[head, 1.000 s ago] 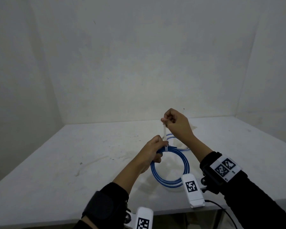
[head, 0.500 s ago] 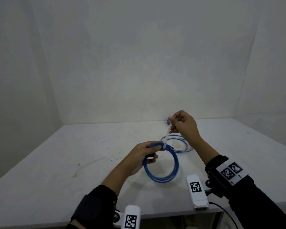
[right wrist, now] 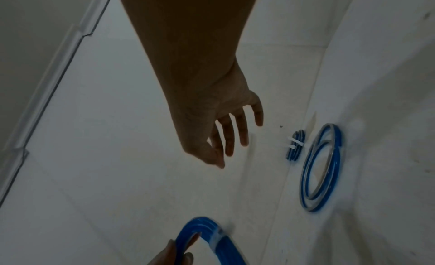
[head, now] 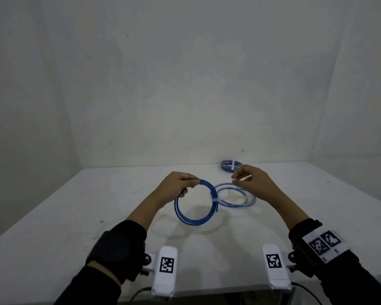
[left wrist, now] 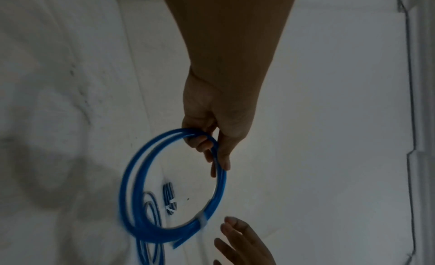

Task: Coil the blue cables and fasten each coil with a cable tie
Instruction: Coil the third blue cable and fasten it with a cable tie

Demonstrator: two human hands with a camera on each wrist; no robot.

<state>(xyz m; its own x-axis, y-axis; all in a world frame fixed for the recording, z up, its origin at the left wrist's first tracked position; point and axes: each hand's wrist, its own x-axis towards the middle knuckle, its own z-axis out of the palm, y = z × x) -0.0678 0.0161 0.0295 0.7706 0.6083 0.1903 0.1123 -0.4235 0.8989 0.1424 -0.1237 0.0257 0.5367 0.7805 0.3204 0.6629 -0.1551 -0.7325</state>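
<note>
Right now the left hand [head: 178,185] holds a blue coil [head: 195,203] up above the middle of the white table [head: 53,227]. Its fingers curl round the top of the ring. A white cable tie [head: 215,199] wraps the coil on the side away from that hand. The right hand [head: 252,183] hangs in the air beside the coil, fingers loose and spread, not touching it. Under that hand a loose blue cable [head: 235,195] lies flat on the table. A small tied coil [head: 231,166] sits at the far edge of the table, by the wall.
</note>
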